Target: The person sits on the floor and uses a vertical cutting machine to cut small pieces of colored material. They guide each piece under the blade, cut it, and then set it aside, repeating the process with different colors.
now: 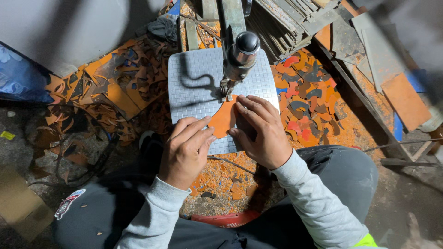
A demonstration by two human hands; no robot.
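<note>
— What are the two hands doing at the saw plate?

— Both are pressing a thin orange piece [223, 121] flat against the grey gridded plate [194, 78]. The left hand [186, 152] is lying along the piece's near left edge with fingers stretched out, and the right hand [259, 131] is covering its right side, fingertips spread. Neither grip is clenching; both are resting open, pinning the piece down rather than wrapping round it.

— Where is the piece sitting?

— Near the middle of the plate's near half, with its far tip touching the blade area under the metal saw head [240, 55]. The piece is looking smooth and matte, rounded on the left like a crescent.

— And the saw head?

— It is hanging over the plate's far edge, a shiny cylinder with a dark round knob on top, throwing a curly shadow across the grid.

— What is lying around?

— Orange sawdust [221, 177] is coating the floor below the plate's near edge. Curved offcuts [307, 101] in orange, red and dark grey are piling up beyond the right edge, and more brown and orange scraps [115, 78] are heaping off the left edge. Flat grey sheets [286, 20] are stacking past the far right corner. The person is wearing grey sleeves [318, 203].
</note>
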